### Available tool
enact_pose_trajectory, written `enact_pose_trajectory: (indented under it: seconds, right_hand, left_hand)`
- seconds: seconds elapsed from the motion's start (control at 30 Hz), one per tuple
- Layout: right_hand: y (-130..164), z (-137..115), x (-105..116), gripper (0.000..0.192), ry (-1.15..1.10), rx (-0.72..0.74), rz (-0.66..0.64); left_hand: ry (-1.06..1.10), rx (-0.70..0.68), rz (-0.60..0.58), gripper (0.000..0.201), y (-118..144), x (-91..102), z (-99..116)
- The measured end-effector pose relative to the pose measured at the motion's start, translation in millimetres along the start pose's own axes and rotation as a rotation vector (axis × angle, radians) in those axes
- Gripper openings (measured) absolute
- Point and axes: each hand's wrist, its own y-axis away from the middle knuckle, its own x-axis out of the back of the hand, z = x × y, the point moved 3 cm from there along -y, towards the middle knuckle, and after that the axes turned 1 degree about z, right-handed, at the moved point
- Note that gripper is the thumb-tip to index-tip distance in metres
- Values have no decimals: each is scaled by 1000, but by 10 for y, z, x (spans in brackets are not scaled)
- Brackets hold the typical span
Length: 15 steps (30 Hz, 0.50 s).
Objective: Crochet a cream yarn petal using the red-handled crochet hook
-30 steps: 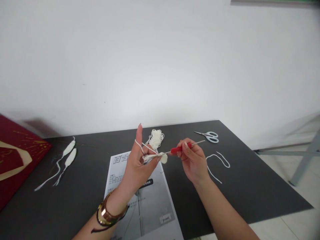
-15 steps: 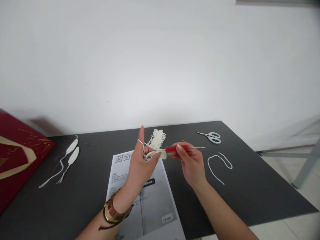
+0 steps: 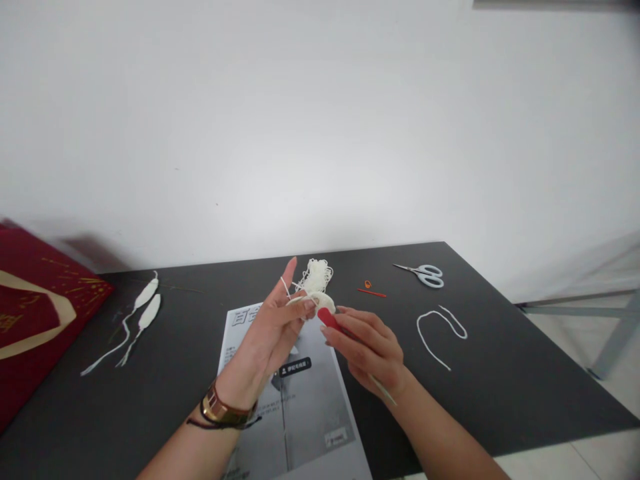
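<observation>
Between thumb and fingers, my left hand (image 3: 273,327) pinches a small white crochet piece (image 3: 325,301), its index finger raised with yarn looped round it. My right hand (image 3: 373,347) is closed round a crochet hook (image 3: 327,319) with a red handle; the metal shaft slants back below the palm. The red handle end lies close against the crochet piece, and I cannot tell whether they touch. Just behind my left hand sits a bundle of white yarn (image 3: 317,273). Under both hands lies a printed sheet (image 3: 320,407) with a photo and text.
Scissors (image 3: 423,274), an orange stitch marker (image 3: 368,284), a red needle (image 3: 372,292) and a loose white yarn piece (image 3: 420,327) lie right on the black table (image 3: 500,393). At left are two white crocheted petals (image 3: 149,311) with tails and a red bag (image 3: 45,313).
My right hand has turned and moved slightly left and down, swinging the hook's shaft down toward the wrist. My left hand has tilted, turning the crochet piece. The marker and needle have come into view.
</observation>
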Motion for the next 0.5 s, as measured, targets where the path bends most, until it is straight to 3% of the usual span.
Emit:
enact_pose_trajectory:
  seconds: [0.07,0.2,0.27,0.37,0.5]
  right_hand:
    - [-14,59,13,37,-166,-195,78]
    - [2,240,-50,19,-573,-727,259]
    - [19,298,-89,11,-761,-899,348]
    - [24,329,-112,12,-905,-1012,376]
    - [4,325,-71,12,-930,-1034,377]
  left_hand:
    - [32,19,-26,84,-8,22,21]
    - [-30,-11,-43,86,0,27,62]
    - [-68,-13,-72,88,18,6,86]
    - [-119,4,-110,90,47,-21,125]
    - [-206,31,-117,89,70,-16,159]
